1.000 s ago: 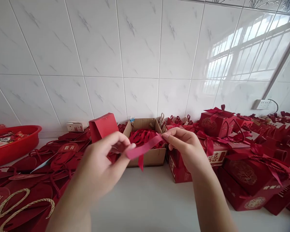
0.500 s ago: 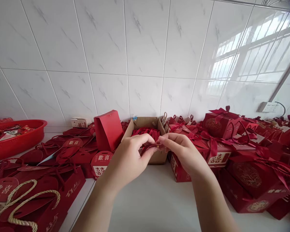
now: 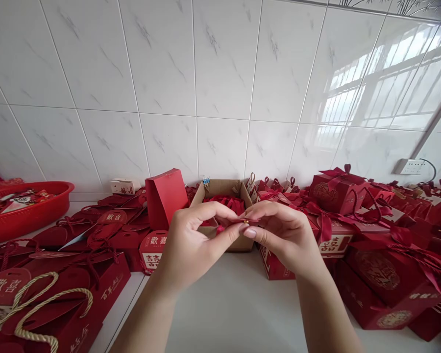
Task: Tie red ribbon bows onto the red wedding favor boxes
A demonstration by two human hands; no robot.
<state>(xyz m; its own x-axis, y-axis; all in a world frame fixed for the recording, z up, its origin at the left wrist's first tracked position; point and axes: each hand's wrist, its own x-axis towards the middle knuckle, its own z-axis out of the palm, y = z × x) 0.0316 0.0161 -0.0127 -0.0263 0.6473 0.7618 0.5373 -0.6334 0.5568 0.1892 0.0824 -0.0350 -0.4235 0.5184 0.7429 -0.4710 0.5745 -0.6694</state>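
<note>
Two grips of ours were together near the middle of the head view, fingertips meeting above the bench (image 3: 224, 304). Our left grip (image 3: 196, 240) pinched a narrow red ribbon (image 3: 253, 220) between thumb and fingers, and our right grip (image 3: 284, 235) pinched it from the other side, so the ribbon lay right between the two sets of fingertips. Our fingers hid most of it; a tiny gold-coloured piece (image 3: 246, 221) showed at the pinch, though we could not tell how it was joined to the ribbon. Beyond our grips stood an open cardboard box (image 3: 224, 186) with loose red ribbons (image 3: 230, 202) inside. Just left of it we had an upright red carton (image 3: 168, 200), then red gift boxes (image 3: 112, 289) with cord handles and, farther left, a red basin (image 3: 27, 226) holding wrapped packets (image 3: 24, 199). On the right, red boxes with bows (image 3: 378, 272) were crowded together in front of the tiled wall (image 3: 224, 73).
</note>
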